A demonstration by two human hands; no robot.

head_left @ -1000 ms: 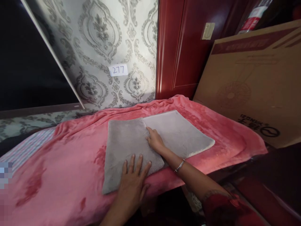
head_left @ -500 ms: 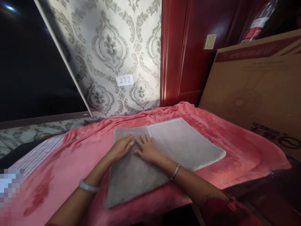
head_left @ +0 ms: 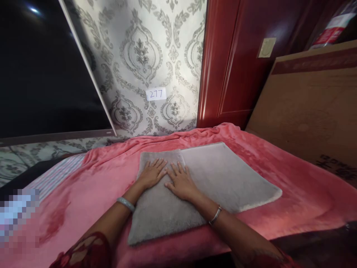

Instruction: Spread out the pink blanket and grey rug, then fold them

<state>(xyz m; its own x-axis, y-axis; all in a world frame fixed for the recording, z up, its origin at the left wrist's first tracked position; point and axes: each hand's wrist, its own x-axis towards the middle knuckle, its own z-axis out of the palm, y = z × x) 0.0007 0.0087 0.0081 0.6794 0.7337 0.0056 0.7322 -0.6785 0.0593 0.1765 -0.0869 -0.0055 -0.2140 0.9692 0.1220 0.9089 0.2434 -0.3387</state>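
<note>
A grey plush mat (head_left: 228, 175) lies on a pink blanket (head_left: 92, 190), with its left part folded over into a darker grey flap (head_left: 158, 212). My left hand (head_left: 152, 173) lies flat on the far end of that flap, fingers spread. My right hand (head_left: 181, 182) rests flat beside it, fingers apart, close to the fold line. The two hands almost touch. Each wrist carries a bangle. Neither hand grips anything.
A big cardboard box (head_left: 309, 111) leans at the right against a red wooden door (head_left: 231, 63). Patterned wallpaper behind carries a label reading 277 (head_left: 156, 93). A dark screen (head_left: 41, 70) fills the upper left. A striped cloth (head_left: 55, 175) shows at the left.
My left hand slid from the near edge of the folded flap up to its far end, beside my right hand. The view shifted a little to the left.
</note>
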